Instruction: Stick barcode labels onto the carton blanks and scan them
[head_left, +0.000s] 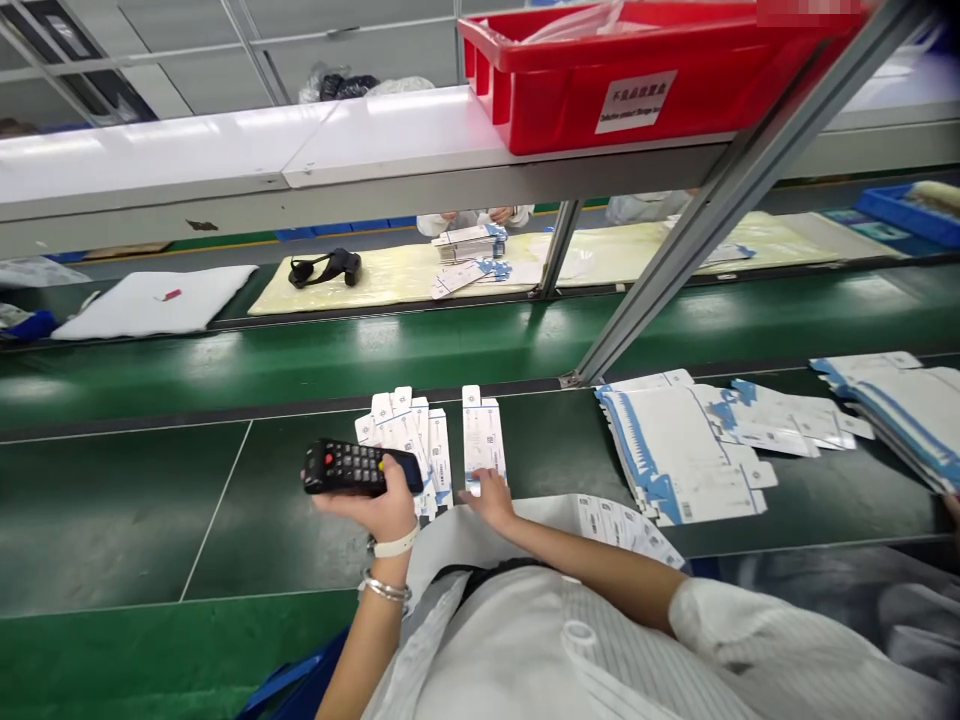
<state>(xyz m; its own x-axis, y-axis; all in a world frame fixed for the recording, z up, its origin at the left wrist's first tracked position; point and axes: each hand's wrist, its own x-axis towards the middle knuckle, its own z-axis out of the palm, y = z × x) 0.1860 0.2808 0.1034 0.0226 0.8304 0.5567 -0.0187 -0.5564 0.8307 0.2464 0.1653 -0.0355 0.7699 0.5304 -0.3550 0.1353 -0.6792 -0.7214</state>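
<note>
My left hand is wrapped round a black handheld barcode scanner with a keypad, its thumb near a yellow button. Just beyond the scanner, several flat white-and-blue cartons lie overlapping, partly covered by it. A single flat carton lies to their right on the dark green bench. My right hand touches its near end, fingers apart and lying over it. Against my body rests a curling white label sheet with printed labels.
To the right are a stack of flat cartons and further cartons. A slanted metal post rises behind them. A red bin sits on the white shelf. Across the bench, a person's hands are by more cartons.
</note>
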